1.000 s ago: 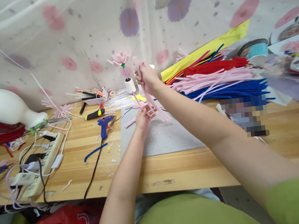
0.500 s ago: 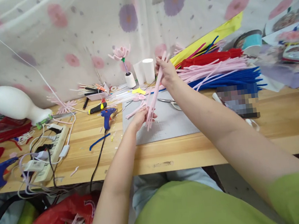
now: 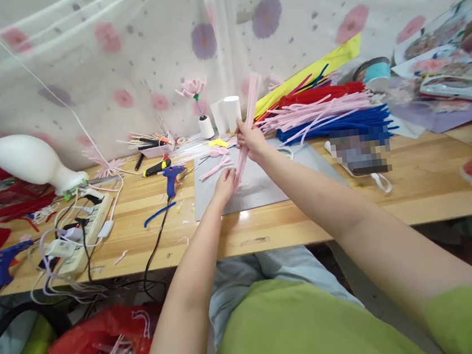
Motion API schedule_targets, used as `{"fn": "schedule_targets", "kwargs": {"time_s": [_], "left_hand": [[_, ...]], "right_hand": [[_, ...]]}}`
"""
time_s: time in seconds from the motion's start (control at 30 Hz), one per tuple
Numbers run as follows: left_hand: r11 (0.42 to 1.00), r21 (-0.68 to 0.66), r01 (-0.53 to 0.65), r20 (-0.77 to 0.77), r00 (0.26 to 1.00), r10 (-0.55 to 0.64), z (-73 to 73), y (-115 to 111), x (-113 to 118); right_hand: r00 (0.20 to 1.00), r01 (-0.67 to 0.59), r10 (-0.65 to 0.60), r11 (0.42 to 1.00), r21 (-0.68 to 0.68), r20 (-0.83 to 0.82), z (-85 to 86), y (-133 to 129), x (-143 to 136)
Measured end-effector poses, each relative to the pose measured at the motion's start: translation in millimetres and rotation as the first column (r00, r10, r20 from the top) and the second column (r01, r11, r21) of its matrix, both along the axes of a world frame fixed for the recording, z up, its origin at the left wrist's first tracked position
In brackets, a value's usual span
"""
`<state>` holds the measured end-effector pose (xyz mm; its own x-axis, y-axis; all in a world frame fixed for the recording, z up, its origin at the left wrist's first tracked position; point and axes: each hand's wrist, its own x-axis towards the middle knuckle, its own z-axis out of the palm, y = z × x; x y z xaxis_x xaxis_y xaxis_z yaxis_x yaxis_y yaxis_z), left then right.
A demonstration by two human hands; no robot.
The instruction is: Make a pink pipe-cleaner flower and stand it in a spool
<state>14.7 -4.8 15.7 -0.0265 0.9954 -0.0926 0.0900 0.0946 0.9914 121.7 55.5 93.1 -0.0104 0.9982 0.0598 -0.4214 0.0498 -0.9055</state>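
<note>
A bundle of pink pipe cleaners (image 3: 253, 92) is held slantwise over the grey mat (image 3: 259, 195). My right hand (image 3: 250, 139) is closed round its middle, and the upper ends stick out well above the fingers. Lower down, my left hand (image 3: 225, 183) pinches the bottom part of the same bundle; its fingertips are partly blurred. On the mat beside my left hand lies a short bunch of pink pipe cleaner pieces (image 3: 214, 169). Behind my right wrist, scissors (image 3: 288, 152) are mostly hidden, with a handle loop showing.
Piles of pink pipe cleaners (image 3: 317, 111) and blue pipe cleaners (image 3: 341, 125) lie at the back right, near a phone (image 3: 359, 157). To the left are a blue glue gun (image 3: 172, 178), its cord and a power strip (image 3: 91, 233). A pink flower (image 3: 192, 87) stands behind.
My right hand has slid down the bundle from its top to its middle, closer to my left hand. The view has shifted slightly.
</note>
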Motion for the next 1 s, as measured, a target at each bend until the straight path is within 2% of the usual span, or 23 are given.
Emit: {"fn": "schedule_targets", "kwargs": {"time_s": [0.1, 0.17, 0.23, 0.33, 0.47, 0.53, 0.6, 0.67, 0.77, 0.87, 0.93, 1.0], "left_hand": [[0.991, 0.134, 0.007, 0.087, 0.996, -0.018, -4.3, -3.7, -9.3], [0.986, 0.166, -0.005, 0.115, 0.993, -0.014, -6.8, -5.0, -11.0], [0.981, 0.193, -0.016, 0.152, 0.988, -0.014, -10.7, -5.3, -8.9], [0.975, 0.219, -0.034, 0.243, 0.97, -0.021, -18.9, -3.9, -3.2], [0.987, 0.153, -0.049, 0.362, 0.932, -0.01, -26.5, 0.1, 1.1], [0.995, 0.094, 0.026, 0.382, 0.922, -0.06, -24.9, 2.0, 2.4], [0.985, 0.056, 0.166, 0.361, 0.916, -0.175, -18.9, 2.9, 4.8], [0.952, 0.034, 0.303, 0.329, 0.896, -0.298, -10.0, 2.2, 8.8], [0.901, -0.039, 0.433, 0.349, 0.85, -0.394, 2.8, -0.1, 16.4], [0.909, -0.101, 0.404, 0.389, 0.857, -0.338, 9.7, -0.9, 21.1], [0.942, -0.123, 0.314, 0.405, 0.882, -0.241, 10.7, 0.2, 20.5], [0.959, -0.138, 0.248, 0.41, 0.896, -0.172, 9.7, 2.1, 17.2]], "right_hand": [[0.995, 0.008, -0.02, 0.994, 0.111, 0.102, 14.8, -1.0, -3.1], [0.986, -0.046, 0.018, 0.986, 0.162, 0.168, 14.6, -5.2, -8.8], [0.974, -0.111, 0.064, 0.972, 0.206, 0.218, 4.7, -10.8, -14.8], [0.957, -0.185, 0.123, 0.955, 0.231, 0.261, -20.8, -17.0, -18.3], [0.952, -0.246, 0.209, 0.957, 0.154, 0.223, -48.6, -16.5, -9.8], [0.963, -0.24, 0.225, 0.966, 0.095, 0.152, -52.7, -12.4, -2.8], [0.974, -0.223, 0.219, 0.972, 0.069, 0.059, -50.2, -6.4, 3.4], [0.976, -0.213, 0.215, 0.974, 0.078, -0.015, -43.5, 0.5, 7.5], [0.98, -0.194, 0.197, 0.976, 0.094, -0.025, -33.5, 8.6, 10.5], [0.971, -0.218, 0.209, 0.973, 0.07, 0.119, -32.9, 9.9, 14.7], [0.919, -0.322, 0.31, 0.947, 0.01, 0.242, -39.1, 7.3, 20.1], [0.837, -0.458, 0.452, 0.887, -0.059, 0.31, -48.0, 4.0, 26.5]]}}
